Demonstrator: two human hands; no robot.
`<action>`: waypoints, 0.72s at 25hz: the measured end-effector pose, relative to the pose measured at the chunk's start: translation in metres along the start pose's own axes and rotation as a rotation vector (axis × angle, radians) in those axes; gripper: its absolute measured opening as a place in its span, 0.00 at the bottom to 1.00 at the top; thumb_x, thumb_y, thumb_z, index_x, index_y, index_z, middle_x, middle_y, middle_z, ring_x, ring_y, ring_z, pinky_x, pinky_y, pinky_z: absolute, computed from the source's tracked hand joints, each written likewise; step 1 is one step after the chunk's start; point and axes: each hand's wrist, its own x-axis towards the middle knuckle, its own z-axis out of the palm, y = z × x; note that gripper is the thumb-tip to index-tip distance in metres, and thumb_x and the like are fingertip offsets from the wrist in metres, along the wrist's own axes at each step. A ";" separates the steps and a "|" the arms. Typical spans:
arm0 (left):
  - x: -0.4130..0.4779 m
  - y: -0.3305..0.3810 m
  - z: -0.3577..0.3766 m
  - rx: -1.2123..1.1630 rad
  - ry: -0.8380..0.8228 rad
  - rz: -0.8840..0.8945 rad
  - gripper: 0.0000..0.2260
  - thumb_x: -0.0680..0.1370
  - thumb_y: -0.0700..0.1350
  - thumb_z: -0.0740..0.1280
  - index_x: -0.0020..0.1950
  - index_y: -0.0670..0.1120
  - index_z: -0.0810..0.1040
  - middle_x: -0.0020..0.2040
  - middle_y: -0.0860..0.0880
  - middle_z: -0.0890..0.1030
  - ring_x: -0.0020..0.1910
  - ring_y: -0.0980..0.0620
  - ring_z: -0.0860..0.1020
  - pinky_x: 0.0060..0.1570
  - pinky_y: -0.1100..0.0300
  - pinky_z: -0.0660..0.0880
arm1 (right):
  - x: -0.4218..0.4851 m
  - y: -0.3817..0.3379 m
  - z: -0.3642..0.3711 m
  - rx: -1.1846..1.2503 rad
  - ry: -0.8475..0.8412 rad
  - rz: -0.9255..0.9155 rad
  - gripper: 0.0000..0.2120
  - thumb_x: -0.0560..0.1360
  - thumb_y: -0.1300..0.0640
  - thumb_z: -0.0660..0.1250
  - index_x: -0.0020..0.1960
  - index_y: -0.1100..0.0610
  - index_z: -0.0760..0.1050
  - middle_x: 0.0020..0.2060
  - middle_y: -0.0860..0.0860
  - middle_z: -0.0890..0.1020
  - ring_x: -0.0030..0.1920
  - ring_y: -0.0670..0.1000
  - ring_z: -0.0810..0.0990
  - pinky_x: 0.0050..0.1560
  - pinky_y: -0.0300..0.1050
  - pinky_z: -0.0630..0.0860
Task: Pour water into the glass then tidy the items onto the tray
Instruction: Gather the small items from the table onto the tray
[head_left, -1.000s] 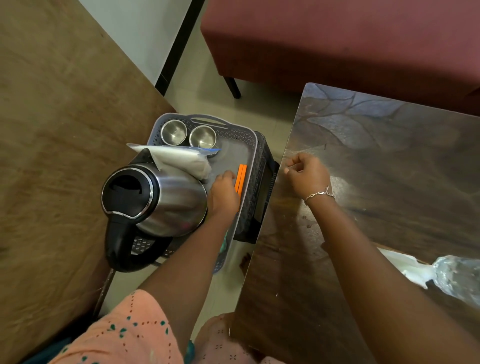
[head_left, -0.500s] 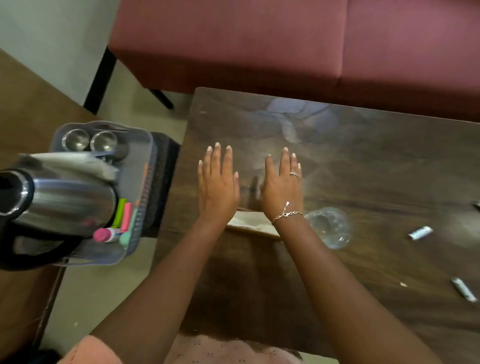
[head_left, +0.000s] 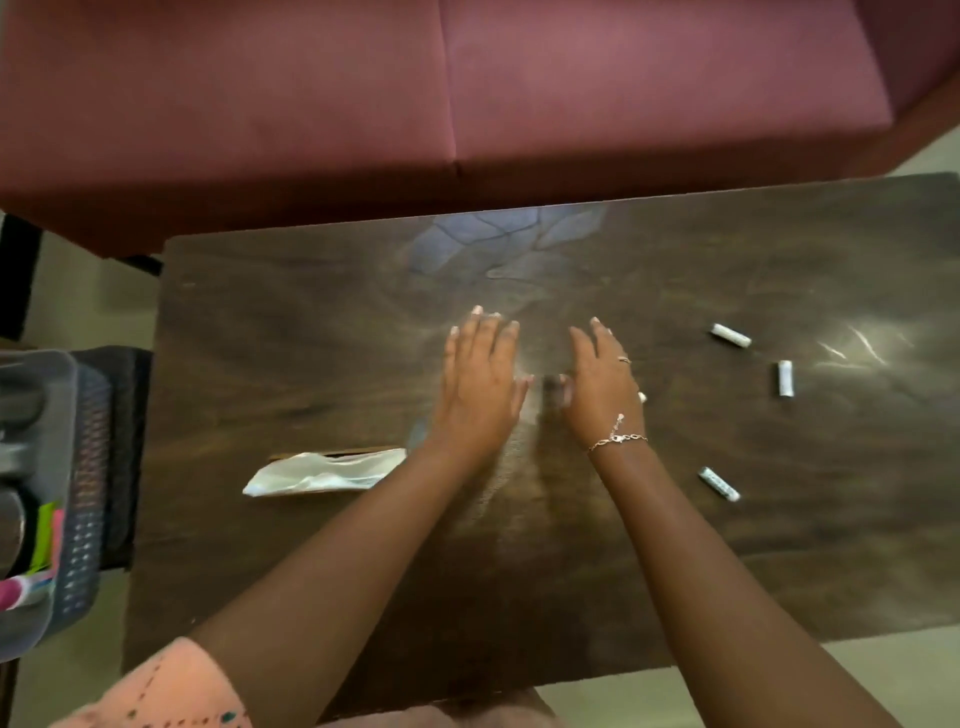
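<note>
Dark brown wood-grain table, maroon sofa, grey lattice-walled tray, white packet.

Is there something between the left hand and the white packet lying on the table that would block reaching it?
Nothing visible does. The left hand rests open on the table; the white packet lies apart to its left, with only bare wood between.

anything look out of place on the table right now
Yes. Three small white rolls lie scattered on the table right of the right hand: one far, one rightmost, one near. A clear plastic packet lies by the left forearm. None are on the tray.
</note>
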 end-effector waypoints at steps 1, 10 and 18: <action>0.004 0.014 0.008 0.004 -0.043 0.038 0.23 0.79 0.49 0.59 0.72 0.43 0.61 0.72 0.43 0.63 0.75 0.46 0.55 0.73 0.51 0.52 | -0.004 0.023 -0.004 0.021 0.008 0.043 0.22 0.72 0.66 0.62 0.66 0.62 0.66 0.69 0.62 0.66 0.68 0.62 0.66 0.66 0.52 0.64; 0.050 0.090 0.098 -0.035 -0.383 -0.129 0.16 0.76 0.46 0.65 0.60 0.40 0.69 0.61 0.41 0.73 0.60 0.43 0.71 0.56 0.52 0.70 | -0.064 0.184 0.008 -0.030 -0.129 0.411 0.12 0.70 0.63 0.68 0.53 0.62 0.76 0.52 0.60 0.76 0.53 0.64 0.72 0.45 0.54 0.74; 0.068 0.104 0.143 0.019 -0.363 -0.085 0.16 0.76 0.46 0.66 0.60 0.41 0.69 0.59 0.42 0.75 0.57 0.44 0.74 0.52 0.54 0.72 | -0.070 0.202 0.030 0.007 -0.073 0.386 0.08 0.72 0.67 0.65 0.51 0.64 0.77 0.47 0.62 0.78 0.51 0.64 0.73 0.43 0.53 0.73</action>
